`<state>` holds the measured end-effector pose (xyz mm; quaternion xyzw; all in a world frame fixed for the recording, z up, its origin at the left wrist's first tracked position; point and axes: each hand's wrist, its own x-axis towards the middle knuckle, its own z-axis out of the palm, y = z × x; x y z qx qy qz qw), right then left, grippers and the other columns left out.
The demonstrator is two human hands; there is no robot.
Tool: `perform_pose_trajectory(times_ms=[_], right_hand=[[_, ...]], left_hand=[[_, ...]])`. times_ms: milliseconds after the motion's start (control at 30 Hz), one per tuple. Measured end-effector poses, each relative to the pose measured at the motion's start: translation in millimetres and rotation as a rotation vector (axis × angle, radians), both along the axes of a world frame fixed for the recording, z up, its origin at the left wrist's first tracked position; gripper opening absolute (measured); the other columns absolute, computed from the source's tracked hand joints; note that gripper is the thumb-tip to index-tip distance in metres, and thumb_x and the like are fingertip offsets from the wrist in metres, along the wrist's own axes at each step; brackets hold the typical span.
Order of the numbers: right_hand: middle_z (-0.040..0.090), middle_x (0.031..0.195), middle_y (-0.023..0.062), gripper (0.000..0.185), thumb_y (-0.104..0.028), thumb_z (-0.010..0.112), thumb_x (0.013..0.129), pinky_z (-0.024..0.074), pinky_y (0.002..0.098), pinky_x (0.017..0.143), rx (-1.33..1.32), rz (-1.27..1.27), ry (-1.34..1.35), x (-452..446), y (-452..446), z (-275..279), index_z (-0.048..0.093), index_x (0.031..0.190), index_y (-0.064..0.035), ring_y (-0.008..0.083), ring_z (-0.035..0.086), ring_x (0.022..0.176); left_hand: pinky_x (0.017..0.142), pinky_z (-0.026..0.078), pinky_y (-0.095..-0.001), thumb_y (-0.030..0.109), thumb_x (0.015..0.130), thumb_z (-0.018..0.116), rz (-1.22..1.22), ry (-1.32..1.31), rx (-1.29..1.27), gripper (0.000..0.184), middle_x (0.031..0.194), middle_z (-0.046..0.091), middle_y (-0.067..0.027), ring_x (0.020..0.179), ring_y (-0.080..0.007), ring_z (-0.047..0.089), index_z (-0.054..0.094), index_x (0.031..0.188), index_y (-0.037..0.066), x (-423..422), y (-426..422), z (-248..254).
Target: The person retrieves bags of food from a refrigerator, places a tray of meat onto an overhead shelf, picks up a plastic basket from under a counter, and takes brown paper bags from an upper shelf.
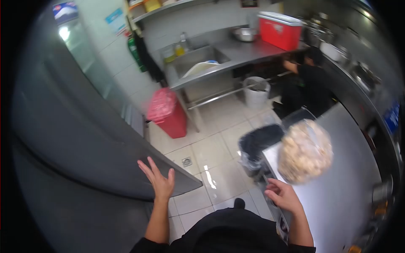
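Observation:
My left hand [161, 179] is raised with its fingers spread, close to the grey refrigerator door [122, 139], and holds nothing. Whether it touches the door I cannot tell. Over the near edge of the steel counter [346, 202], my right hand [283, 195] hangs with loosely bent fingers and nothing in it. Just beyond that hand, a large clear plastic bag [306, 152] full of pale, beige pieces sits on the counter's corner, partly on a white board [272, 157]. What the pieces are I cannot make out.
A co-worker [310, 84] crouches beneath the far counter. A black-lined bin [257, 143] stands by the counter, a red bin [168, 116] near the sink [198, 63], and a white bucket [256, 95] under it. A red cooler [279, 33] rests on top. The tiled floor [219, 160] looks wet.

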<state>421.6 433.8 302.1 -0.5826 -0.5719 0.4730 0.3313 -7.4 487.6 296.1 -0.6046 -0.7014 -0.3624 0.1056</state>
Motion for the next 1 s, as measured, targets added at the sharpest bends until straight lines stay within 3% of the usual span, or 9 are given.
perform_pose_trajectory(times_ms=[67,100,167,233,300,367,433,667,1000], right_hand=[[0.067,0.103,0.0183,0.052,-0.026,0.071,0.085,0.0537,0.0341,0.076,0.100,0.295,-0.044,-49.8,76.3,10.6,0.056,0.126,0.0027,0.0254,0.067,0.090],[0.067,0.103,0.0189,0.052,-0.028,0.070,0.085,0.0535,0.0351,0.077,0.157,0.434,-0.062,-78.3,113.0,16.7,0.057,0.125,0.0025,0.0268,0.067,0.090],[0.067,0.104,0.0171,0.053,-0.032,0.068,0.087,0.0534,0.0362,0.076,0.246,0.731,-0.127,-139.4,183.9,25.8,0.056,0.126,0.0007,0.0262,0.067,0.090],[0.067,0.106,0.0182,0.054,-0.035,0.066,0.087,0.0521,0.0387,0.080,0.318,0.962,-0.204,-203.9,252.4,35.7,0.056,0.127,0.0004,0.0293,0.066,0.093],[0.066,0.108,0.0221,0.056,-0.039,0.064,0.088,0.0494,0.0426,0.087,0.377,1.094,-0.273,-269.5,311.4,43.3,0.056,0.126,0.0018,0.0363,0.064,0.098],[0.066,0.109,0.0222,0.056,-0.038,0.064,0.088,0.0495,0.0427,0.087,0.471,1.154,-0.232,-328.3,352.7,41.8,0.055,0.126,0.0013,0.0371,0.063,0.099],[0.066,0.110,0.0216,0.056,-0.038,0.064,0.088,0.0507,0.0423,0.085,0.520,1.219,-0.195,-374.0,384.7,52.4,0.055,0.127,0.0017,0.0356,0.064,0.097],[0.068,0.105,0.0197,0.055,-0.037,0.066,0.087,0.0540,0.0380,0.080,0.555,1.521,-0.171,-478.2,490.8,103.7,0.056,0.127,0.0001,0.0304,0.069,0.087],[0.069,0.095,0.0185,0.049,-0.023,0.069,0.084,0.0538,0.0365,0.075,0.820,1.702,-0.065,-660.1,657.1,206.3,0.058,0.123,0.0038,0.0273,0.069,0.085]], left_hand=[[0.112,0.024,-0.0514,0.016,0.080,0.071,0.067,-0.220,0.085,0.085,0.151,0.013,-0.0319,0.141,-0.0459,0.019,0.022,0.149,0.001,-6.6,-5.0,19.1],[0.105,0.035,-0.0429,0.012,0.083,0.068,0.094,-0.343,0.138,0.079,0.145,0.029,-0.0243,0.133,-0.0352,0.036,0.024,0.147,-0.002,-14.0,-7.8,34.9],[0.098,0.041,-0.0357,0.014,0.086,0.068,-0.068,-0.609,0.405,0.073,0.134,0.041,-0.0152,0.119,-0.0258,0.046,0.028,0.144,-0.005,-36.0,0.9,79.8],[0.095,0.041,-0.0332,0.017,0.088,0.070,-0.093,-0.424,0.499,0.069,0.125,0.044,-0.0104,0.109,-0.0193,0.048,0.031,0.141,-0.004,-63.7,12.3,128.4],[0.075,0.040,-0.0227,0.022,0.086,0.074,-0.044,-0.337,0.621,0.054,0.105,0.047,-0.0074,0.086,-0.0104,0.046,0.044,0.122,-0.004,-75.2,27.7,163.9],[0.064,0.038,-0.0206,0.024,0.082,0.078,0.163,-0.413,0.669,0.047,0.091,0.049,-0.0034,0.074,-0.0082,0.044,0.049,0.108,-0.002,-66.0,34.7,191.5],[0.060,0.039,-0.0221,0.026,0.078,0.082,0.102,-0.282,0.610,0.047,0.087,0.052,-0.0025,0.068,-0.0091,0.047,0.051,0.102,-0.001,-72.7,35.6,202.8],[0.078,0.038,-0.0284,0.046,0.077,0.076,0.141,-0.150,0.472,0.068,0.108,0.052,-0.0073,0.090,-0.0145,0.048,0.045,0.116,-0.001,-93.2,38.3,211.3],[0.102,0.029,-0.0362,0.062,0.079,0.066,0.551,0.064,0.881,0.093,0.136,0.039,-0.0132,0.122,-0.0221,0.038,0.031,0.139,-0.001,-4.8,37.1,183.5]])
